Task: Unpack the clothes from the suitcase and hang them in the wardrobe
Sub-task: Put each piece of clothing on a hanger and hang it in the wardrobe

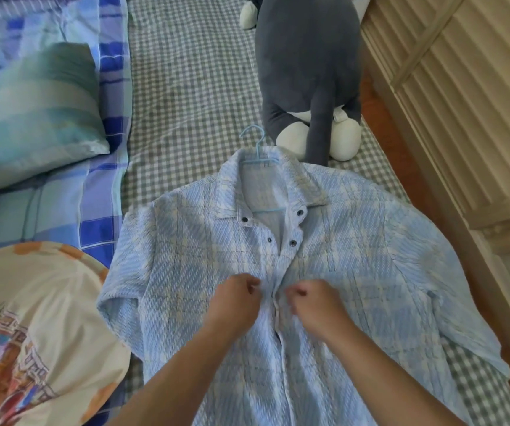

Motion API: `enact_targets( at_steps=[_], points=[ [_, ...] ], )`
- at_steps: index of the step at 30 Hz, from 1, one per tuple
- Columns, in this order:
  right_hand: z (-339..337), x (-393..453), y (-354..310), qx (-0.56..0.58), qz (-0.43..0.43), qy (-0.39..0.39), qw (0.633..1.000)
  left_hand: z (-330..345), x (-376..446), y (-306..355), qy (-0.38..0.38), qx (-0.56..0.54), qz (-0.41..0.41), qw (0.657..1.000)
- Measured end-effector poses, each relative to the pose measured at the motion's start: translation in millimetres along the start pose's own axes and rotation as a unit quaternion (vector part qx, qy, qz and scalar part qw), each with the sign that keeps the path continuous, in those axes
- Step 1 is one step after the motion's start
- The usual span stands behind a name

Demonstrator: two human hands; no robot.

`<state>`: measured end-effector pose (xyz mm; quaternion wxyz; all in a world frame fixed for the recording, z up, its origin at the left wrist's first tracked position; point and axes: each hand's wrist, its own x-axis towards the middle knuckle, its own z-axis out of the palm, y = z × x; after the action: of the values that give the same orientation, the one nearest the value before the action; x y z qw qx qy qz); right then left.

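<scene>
Lying flat across the centre of the frame on the gingham bed (186, 87): pale blue shirt (355, 241), blue hanger (258, 155) poking out at the collar. Pinching the shirt's placket at lower centre: left hand (235, 302) and right hand (315, 305), each grip curled tight on fabric. Sitting at upper right: grey plush toy (306, 63). Resting at upper left: pillow (32, 112).

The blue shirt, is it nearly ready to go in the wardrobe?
Partly. Done: the light blue hanger is already inside the blue shirt, which lies flat on the checked bed sheet. In hand: the left hand and right hand pinch the front edges together, apparently buttoning; the top buttons are open. Left: finishing the buttons and hanging it up.
</scene>
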<state>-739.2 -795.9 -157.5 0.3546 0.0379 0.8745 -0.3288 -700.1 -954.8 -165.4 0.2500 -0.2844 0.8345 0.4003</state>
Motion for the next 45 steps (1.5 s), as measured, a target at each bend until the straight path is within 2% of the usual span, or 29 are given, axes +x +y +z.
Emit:
enact_targets(
  at_steps=[2, 3, 4, 6, 8, 9, 11, 13, 14, 16, 20, 24, 25, 29, 34, 36, 40, 45],
  points=[
    [-22.3, 11.3, -5.4, -0.011, -0.042, 0.141, 0.989, -17.6, 6.8, 4.1, 0.091, 0.048, 0.069, 0.992],
    [-31.9, 20.1, -8.6, -0.055, -0.09, 0.193, 0.976, -25.0, 13.7, 8.2, 0.126, 0.092, 0.128, 0.98],
    [-40.1, 31.8, -11.7, -0.122, -0.152, 0.21, 0.958, -30.4, 24.5, 12.2, 0.146, 0.145, 0.192, 0.96],
    [-50.1, 58.9, -15.0, -0.292, -0.275, 0.173, 0.9, -36.4, 53.2, 21.2, 0.142, 0.278, 0.299, 0.902],
    [-57.0, 88.7, -13.0, -0.432, -0.372, 0.13, 0.811, -38.8, 81.9, 30.7, 0.111, 0.383, 0.371, 0.839],
    [-60.7, 99.9, -13.4, -0.475, -0.413, 0.117, 0.768, -39.6, 93.8, 35.9, 0.091, 0.412, 0.386, 0.82],
    [-69.5, 116.5, -15.0, -0.52, -0.478, 0.096, 0.701, -41.2, 112.4, 45.0, 0.054, 0.435, 0.391, 0.81],
    [-79.4, 126.0, -19.2, -0.528, -0.522, 0.084, 0.664, -44.1, 122.5, 52.3, 0.027, 0.409, 0.381, 0.829],
    [-83.4, 128.1, -22.2, -0.511, -0.536, 0.082, 0.667, -45.3, 123.6, 53.9, 0.022, 0.379, 0.376, 0.845],
    [-89.8, 129.9, -26.4, -0.455, -0.55, 0.073, 0.697, -47.2, 119.9, 53.2, 0.022, 0.318, 0.36, 0.877],
    [-86.9, 131.6, -29.1, -0.384, -0.548, 0.014, 0.743, -56.8, 103.3, 55.8, 0.026, 0.235, 0.274, 0.932],
    [-85.2, 124.9, -35.6, -0.297, -0.443, -0.047, 0.845, -61.8, 98.1, 66.7, 0.002, 0.186, 0.169, 0.968],
    [-84.1, 122.7, -37.2, -0.269, -0.431, -0.05, 0.86, -60.2, 97.6, 69.1, -0.001, 0.176, 0.154, 0.972],
    [-72.1, 115.0, -45.8, -0.251, -0.454, 0.022, 0.855, -55.3, 90.8, 84.6, -0.029, 0.107, 0.076, 0.991],
    [-62.2, 114.6, -42.0, -0.192, -0.411, 0.086, 0.887, -68.7, 79.5, 90.5, -0.08, 0.0, 0.048, 0.996],
    [-61.7, 112.4, -41.6, -0.187, -0.402, 0.08, 0.892, -70.2, 75.0, 89.6, -0.09, 0.015, 0.068, 0.994],
    [-61.8, 109.5, -42.0, -0.212, -0.452, 0.064, 0.864, -71.7, 72.2, 86.4, -0.094, 0.013, 0.09, 0.991],
    [-68.0, 112.6, -41.9, -0.224, -0.444, 0.014, 0.868, -66.0, 72.7, 82.2, -0.084, 0.002, 0.104, 0.991]
  ],
)
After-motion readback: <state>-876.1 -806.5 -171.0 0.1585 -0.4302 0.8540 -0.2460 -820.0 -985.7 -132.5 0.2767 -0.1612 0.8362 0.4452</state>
